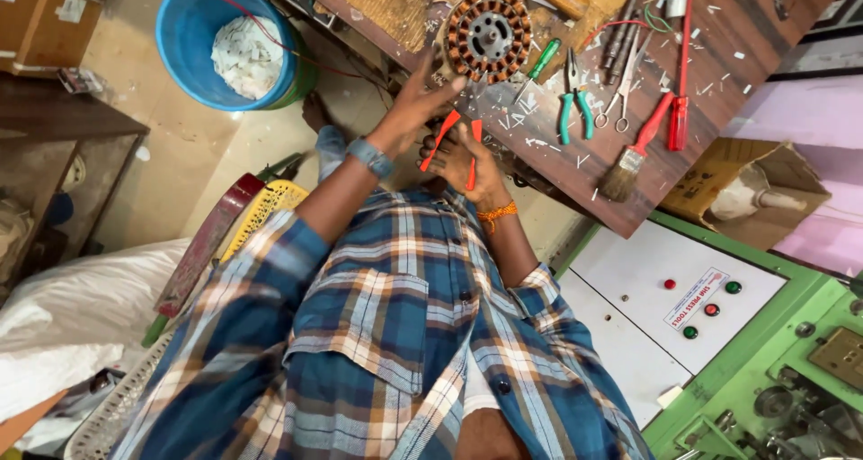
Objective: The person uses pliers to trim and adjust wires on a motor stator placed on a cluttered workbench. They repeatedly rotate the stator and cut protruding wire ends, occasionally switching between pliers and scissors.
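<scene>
Seen from a head-worn camera looking down, a person in a blue plaid shirt stands at a wooden table [719, 55]. At the far left, a blue bucket [184, 28] holding white scraps sits on the floor, well apart from the hands.

Moving right, the left hand [418, 109], with a blue band at the wrist, is stretched out with fingers spread open. Nothing is gripped by it; its fingertips reach the near edge of a round motor stator [488, 35] wound with copper coils. The stator lies flat on the table, directly ahead of the hands, its central hole facing up. The left hand is clearly the nearer one to it.

Just beside and below, the right hand [463, 159], marked by an orange thread at the wrist, is closed around a red-handled tool [449, 141], probably pliers; its working end cannot be made out. The handles run roughly toward the stator.

Further right on the table are laid a green-handled screwdriver [538, 64], green-handled pliers [573, 105], scissors [620, 91], red-handled tools [676, 118] and a paintbrush [629, 159], amid white paper slivers.
</scene>
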Action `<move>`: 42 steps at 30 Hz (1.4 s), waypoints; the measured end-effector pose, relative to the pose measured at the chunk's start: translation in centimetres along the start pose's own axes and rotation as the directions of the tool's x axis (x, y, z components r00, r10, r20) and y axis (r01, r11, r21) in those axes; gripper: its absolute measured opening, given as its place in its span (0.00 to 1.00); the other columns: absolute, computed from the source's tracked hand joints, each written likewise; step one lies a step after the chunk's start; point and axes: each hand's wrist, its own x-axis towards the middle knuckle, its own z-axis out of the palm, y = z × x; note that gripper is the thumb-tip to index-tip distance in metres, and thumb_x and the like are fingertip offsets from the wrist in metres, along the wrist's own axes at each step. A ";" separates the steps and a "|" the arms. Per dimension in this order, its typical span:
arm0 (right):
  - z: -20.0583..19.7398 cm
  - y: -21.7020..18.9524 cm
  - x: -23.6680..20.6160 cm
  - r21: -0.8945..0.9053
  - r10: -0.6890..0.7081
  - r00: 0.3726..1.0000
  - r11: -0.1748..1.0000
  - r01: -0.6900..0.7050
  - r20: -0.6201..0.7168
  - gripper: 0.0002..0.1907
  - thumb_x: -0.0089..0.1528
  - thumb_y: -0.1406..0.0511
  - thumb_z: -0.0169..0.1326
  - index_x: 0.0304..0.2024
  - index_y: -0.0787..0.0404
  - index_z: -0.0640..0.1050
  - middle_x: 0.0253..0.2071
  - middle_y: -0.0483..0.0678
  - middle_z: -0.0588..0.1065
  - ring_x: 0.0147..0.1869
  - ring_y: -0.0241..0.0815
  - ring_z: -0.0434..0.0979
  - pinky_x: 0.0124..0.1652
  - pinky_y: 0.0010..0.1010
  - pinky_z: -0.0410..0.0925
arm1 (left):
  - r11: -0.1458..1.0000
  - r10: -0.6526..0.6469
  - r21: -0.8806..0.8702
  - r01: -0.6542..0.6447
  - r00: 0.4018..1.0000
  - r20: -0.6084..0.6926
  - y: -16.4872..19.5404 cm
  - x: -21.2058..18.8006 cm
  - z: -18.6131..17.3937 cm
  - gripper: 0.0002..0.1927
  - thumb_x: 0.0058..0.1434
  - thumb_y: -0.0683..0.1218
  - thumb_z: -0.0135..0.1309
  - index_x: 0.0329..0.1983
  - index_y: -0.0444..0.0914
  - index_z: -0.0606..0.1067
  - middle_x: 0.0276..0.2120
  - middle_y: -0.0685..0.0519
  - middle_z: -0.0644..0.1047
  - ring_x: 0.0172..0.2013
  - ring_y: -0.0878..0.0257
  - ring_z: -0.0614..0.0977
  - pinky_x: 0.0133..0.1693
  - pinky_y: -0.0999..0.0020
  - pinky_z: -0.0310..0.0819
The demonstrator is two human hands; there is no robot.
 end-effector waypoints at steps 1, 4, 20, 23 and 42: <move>0.3 0.0 0.0 -0.024 -0.023 1.000 0.999 0.022 -0.022 0.31 0.65 0.48 0.56 0.60 0.61 0.71 0.55 0.55 0.71 0.59 0.51 0.72 0.60 0.47 0.67 | 0.997 0.053 0.065 -0.050 0.998 -0.032 0.0 1.4 0.4 0.59 0.60 0.63 0.63 0.80 0.45 0.37 0.78 0.39 0.38 0.74 0.40 0.55 0.67 0.40 0.59; 1.3 0.2 -0.1 -0.021 -0.068 0.996 0.998 0.067 -0.058 0.25 0.67 0.52 0.58 0.58 0.61 0.72 0.52 0.53 0.72 0.58 0.51 0.72 0.61 0.48 0.67 | 0.959 0.225 0.195 -0.207 0.971 -0.075 -0.1 3.0 1.7 0.58 0.63 0.63 0.63 0.81 0.49 0.36 0.80 0.40 0.37 0.78 0.41 0.43 0.71 0.37 0.47; 2.1 1.3 0.8 -0.056 -0.166 0.961 0.986 0.157 -0.220 0.18 0.70 0.54 0.52 0.30 0.53 0.65 0.22 0.35 0.56 0.23 0.29 0.55 0.23 0.23 0.52 | 0.760 0.508 0.446 -0.473 0.860 0.046 0.2 3.5 1.6 0.47 0.75 0.62 0.54 0.82 0.54 0.35 0.82 0.45 0.39 0.80 0.45 0.40 0.77 0.40 0.38; 1.7 -0.5 -0.7 0.048 0.006 0.994 0.999 -0.001 -0.106 0.14 0.71 0.55 0.52 0.37 0.56 0.70 0.25 0.38 0.60 0.26 0.30 0.56 0.26 0.24 0.53 | 0.738 0.554 0.439 -0.512 0.832 0.038 0.1 3.4 2.1 0.45 0.76 0.62 0.51 0.82 0.53 0.35 0.82 0.45 0.39 0.81 0.46 0.41 0.78 0.41 0.37; -4.6 0.9 -12.8 -0.326 -0.567 0.552 0.816 0.477 -0.612 0.15 0.67 0.58 0.52 0.52 0.59 0.73 0.38 0.40 0.69 0.31 0.32 0.64 0.34 0.29 0.66 | 0.834 0.507 0.263 -0.485 0.862 -0.019 2.7 3.6 3.6 0.54 0.61 0.56 0.63 0.81 0.42 0.42 0.78 0.40 0.49 0.75 0.48 0.54 0.71 0.52 0.50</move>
